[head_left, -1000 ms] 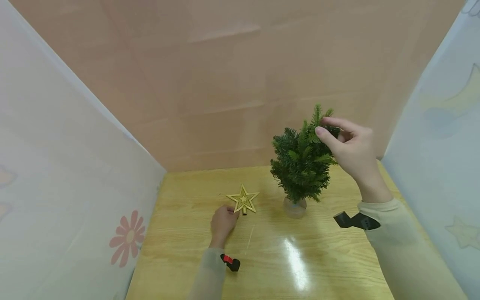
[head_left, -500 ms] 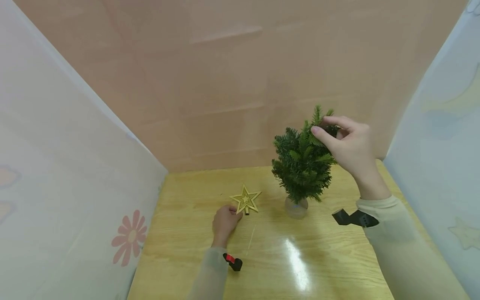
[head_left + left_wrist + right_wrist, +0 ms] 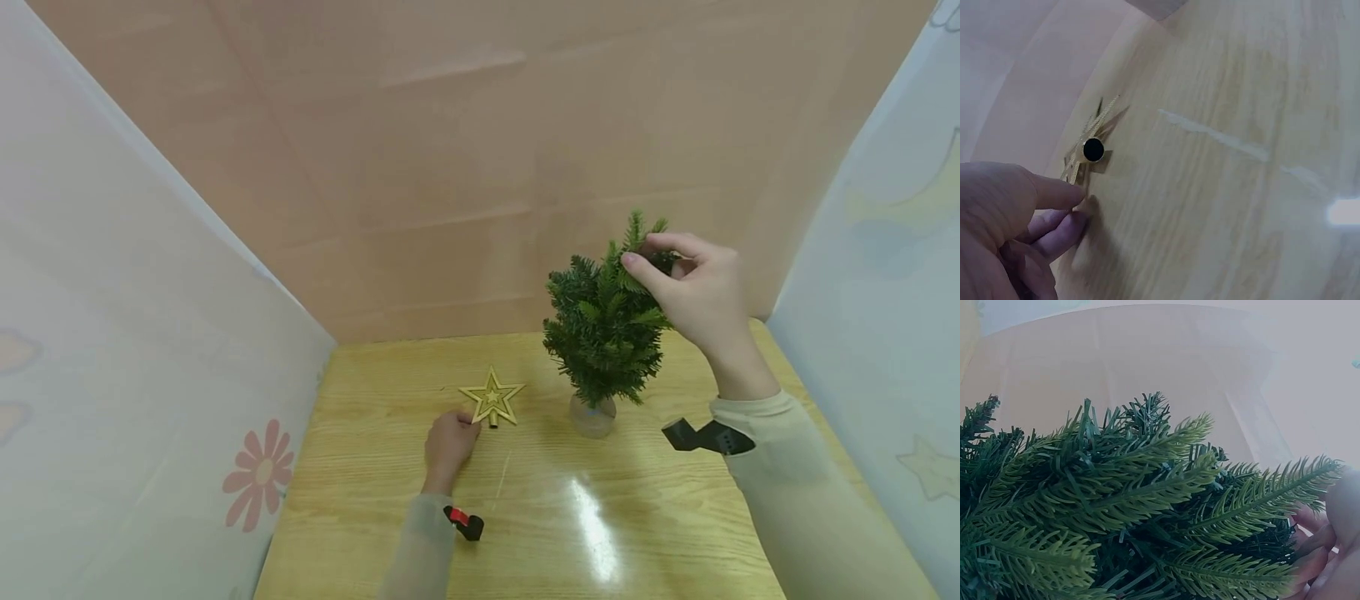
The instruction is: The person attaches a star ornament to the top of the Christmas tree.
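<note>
Since the first frame, a second earlier, my right hand (image 3: 701, 287) had slid its thumb a little further across the top of the small tree (image 3: 603, 333), and the gold star (image 3: 492, 397) had turned slightly beside my left hand (image 3: 447, 447), while the tree's pale round base (image 3: 592, 419) had kept its place on the table (image 3: 360, 483). My left fingers were curled, pinching the star by its lower left point, just left of the tree. From the left wrist I saw it nearly edge-on, tilted, the dark end of its short tube (image 3: 1093, 150) facing me; whether any point touched the wood, I couldn't tell. My right thumb and forefinger were bent round the upper sprigs (image 3: 1266, 494) at the tree's right side; how hard they pressed didn't show. Doing this well, I judged, meant a light hold up there: enough to steady the tree, since a sideways tug so high could tip it over that narrow base. Gathering the springy tips without crushing them seemed wiser than squeezing. On the left, a grip at one thin point probably let the star swivel, so I thought it best to pinch firmly, keep my fingers off the tube and hold its dark mouth unblocked.
</note>
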Available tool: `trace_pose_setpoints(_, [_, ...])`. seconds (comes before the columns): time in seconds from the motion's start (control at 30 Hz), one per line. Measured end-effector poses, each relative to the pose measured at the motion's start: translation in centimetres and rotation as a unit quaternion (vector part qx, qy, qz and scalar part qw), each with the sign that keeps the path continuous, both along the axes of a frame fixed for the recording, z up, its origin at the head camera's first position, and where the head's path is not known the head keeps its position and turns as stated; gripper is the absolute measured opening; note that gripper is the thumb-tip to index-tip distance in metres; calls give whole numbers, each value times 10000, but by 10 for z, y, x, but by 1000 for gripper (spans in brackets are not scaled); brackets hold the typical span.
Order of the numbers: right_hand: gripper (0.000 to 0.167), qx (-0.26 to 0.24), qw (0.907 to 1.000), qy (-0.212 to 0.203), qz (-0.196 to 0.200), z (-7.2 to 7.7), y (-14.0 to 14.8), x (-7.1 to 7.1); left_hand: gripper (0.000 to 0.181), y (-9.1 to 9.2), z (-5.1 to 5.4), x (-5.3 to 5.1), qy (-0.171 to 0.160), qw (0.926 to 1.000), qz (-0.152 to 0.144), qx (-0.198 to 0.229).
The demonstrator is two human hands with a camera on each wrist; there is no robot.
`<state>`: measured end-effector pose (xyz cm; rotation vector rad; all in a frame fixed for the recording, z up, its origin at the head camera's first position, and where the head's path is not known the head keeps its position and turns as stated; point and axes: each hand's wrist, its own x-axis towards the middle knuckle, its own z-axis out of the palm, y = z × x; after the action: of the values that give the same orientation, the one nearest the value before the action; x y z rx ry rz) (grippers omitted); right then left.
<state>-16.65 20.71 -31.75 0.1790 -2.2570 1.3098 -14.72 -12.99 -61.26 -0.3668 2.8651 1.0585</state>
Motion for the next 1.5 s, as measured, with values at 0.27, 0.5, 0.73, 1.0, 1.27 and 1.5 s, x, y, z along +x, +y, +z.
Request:
trace_pose_setpoints(0.27, [30,-8,10000,-22,-6,-1,2,0,12,-6,-5,-4,-80,9950,-32,997])
trace_pose_setpoints(0.5, [28,52,9999,92,8,-2,1,0,20,-6,-11,-6,-179,9855,57,1684])
trace_pose_setpoints(0.73, [28,66,9999,103,27,-2,1,-1,18,-4,-17,-10,-25,9792,183,2022])
trace_pose_setpoints(1.0, [27,30,9996,219,145,-4,4,-3,24,-1,-14,-10,-69,9542,555,2940])
trace_pose_setpoints(1.27, [23,-69,9994,265,194,-6,6,-5,30,1,-3,-12,336,9466,308,3191])
trace_pose_setpoints(1.5, [22,14,9995,284,148,-8,6,-5,20,5,18,-10,833,9512,151,2968])
